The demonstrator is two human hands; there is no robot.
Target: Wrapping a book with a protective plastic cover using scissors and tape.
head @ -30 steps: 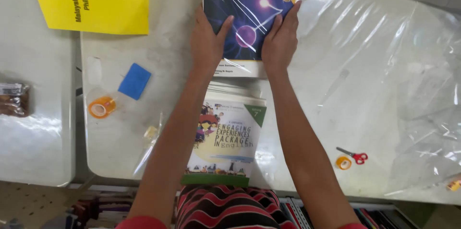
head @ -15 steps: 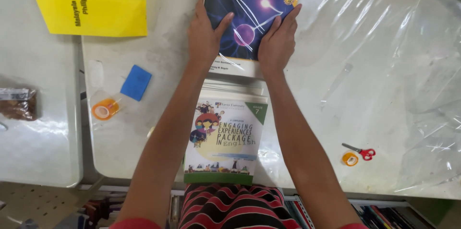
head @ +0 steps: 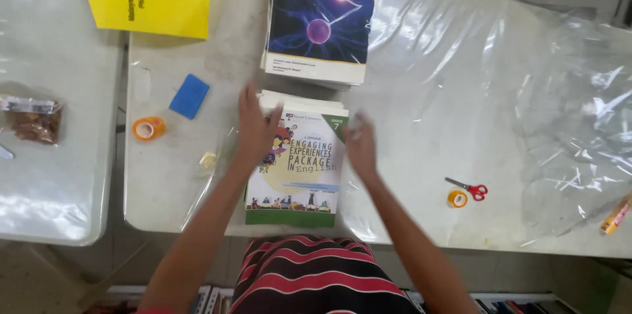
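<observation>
- White and green, the glossy paperback workbook with cartoon figures on its cover tops a short stack at the near edge of the pale table, between the person's two hands.
- The left hand lies flat on the cover's left edge, fingers spread and pointing away from the body; it presses, clasping nothing.
- The right hand hovers just off the right edge, fingers loosely extended and blurred; whether it touches the cover cannot be told, and it holds nothing.
- The workbook's long axis runs away from the body, so each hand flanks a long side.
- The left hand is the nearer, already in contact.
- Just beyond the fingertips lies a blue-and-orange science textbook on its own stack, untouched.
</observation>
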